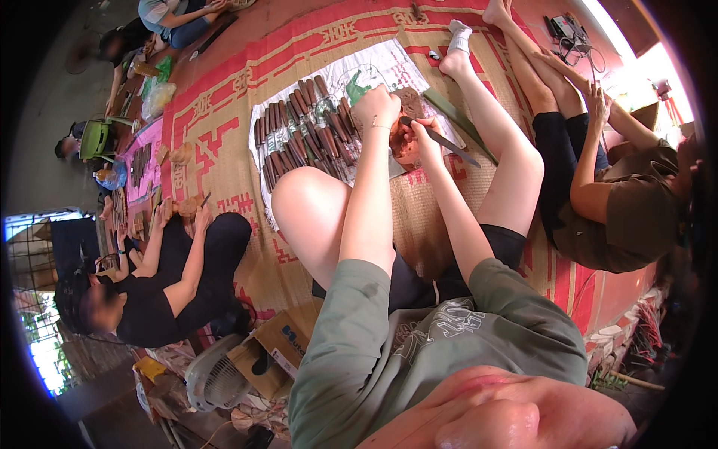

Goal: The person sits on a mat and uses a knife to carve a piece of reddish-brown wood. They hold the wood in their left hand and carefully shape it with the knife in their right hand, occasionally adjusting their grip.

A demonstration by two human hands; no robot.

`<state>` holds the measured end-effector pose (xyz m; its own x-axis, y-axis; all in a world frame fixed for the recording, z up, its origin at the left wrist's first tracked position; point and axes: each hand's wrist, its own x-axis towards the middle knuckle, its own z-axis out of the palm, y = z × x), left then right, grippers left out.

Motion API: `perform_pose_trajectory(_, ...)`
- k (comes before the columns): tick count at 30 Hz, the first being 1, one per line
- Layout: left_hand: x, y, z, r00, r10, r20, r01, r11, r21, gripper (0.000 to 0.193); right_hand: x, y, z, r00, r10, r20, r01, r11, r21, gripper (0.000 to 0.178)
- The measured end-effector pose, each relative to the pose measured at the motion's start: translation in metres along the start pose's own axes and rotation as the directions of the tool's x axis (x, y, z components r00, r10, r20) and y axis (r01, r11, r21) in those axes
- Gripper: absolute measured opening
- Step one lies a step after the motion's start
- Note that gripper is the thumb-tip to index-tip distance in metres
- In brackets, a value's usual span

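Note:
My left hand point(376, 108) is closed in a fist beside a reddish-brown wooden piece point(407, 154); what it holds, if anything, is hidden. Just right of it, my right hand point(426, 138) grips a knife point(453, 146). Its dark handle end points to the left hand and its grey blade slants down to the right. The wooden piece lies between my knees, partly covered by the hands. To the left, several wooden-handled carving tools point(307, 123) lie in rows on a white printed cloth point(385, 56).
A long green strip point(458, 120) lies beside my right leg on the patterned straw mat point(217, 142). One person point(628, 202) sits close at right, another point(149, 299) works at left. Behind the left person are a fan point(217, 374) and a cardboard box point(269, 355).

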<state>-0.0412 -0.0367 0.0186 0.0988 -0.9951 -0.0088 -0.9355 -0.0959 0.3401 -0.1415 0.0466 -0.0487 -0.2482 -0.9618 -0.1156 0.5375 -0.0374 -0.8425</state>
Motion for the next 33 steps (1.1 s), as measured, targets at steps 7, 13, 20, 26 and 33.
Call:
perform_pose_trajectory(7, -0.008, -0.005, 0.004, 1.000, 0.008, -0.011, -0.009, 0.997, -0.082, 0.018, -0.023, 0.003, -0.022, 0.988, 0.142, -0.058, -0.145, 0.987, -0.068, 0.013)
perform_pose_trajectory(13, -0.005, 0.004, 0.005, 0.998, 0.033, -0.052, -0.038, 0.995, -0.093, 0.018, -0.009, 0.001, -0.016, 0.998, 0.055, -0.036, -0.055, 0.998, 0.000, 0.013)
perform_pose_trajectory(20, -0.010, -0.001, 0.001, 0.997, 0.074, -0.005, -0.074, 0.989, -0.128, 0.025, -0.014, -0.001, -0.019, 0.996, 0.055, -0.065, -0.052, 0.998, 0.047, 0.012)
perform_pose_trajectory(26, -0.003, 0.003, 0.001, 0.976, 0.173, 0.132, -0.164, 0.984, -0.073, 0.029, -0.007, 0.015, -0.052, 0.993, 0.115, -0.013, -0.115, 0.991, -0.065, 0.012)
perform_pose_trajectory(33, 0.006, -0.001, 0.001, 0.935, 0.218, 0.278, -0.214, 0.976, -0.043, 0.034, -0.004, -0.004, -0.020, 0.993, 0.091, 0.071, -0.092, 0.996, 0.003, 0.011)
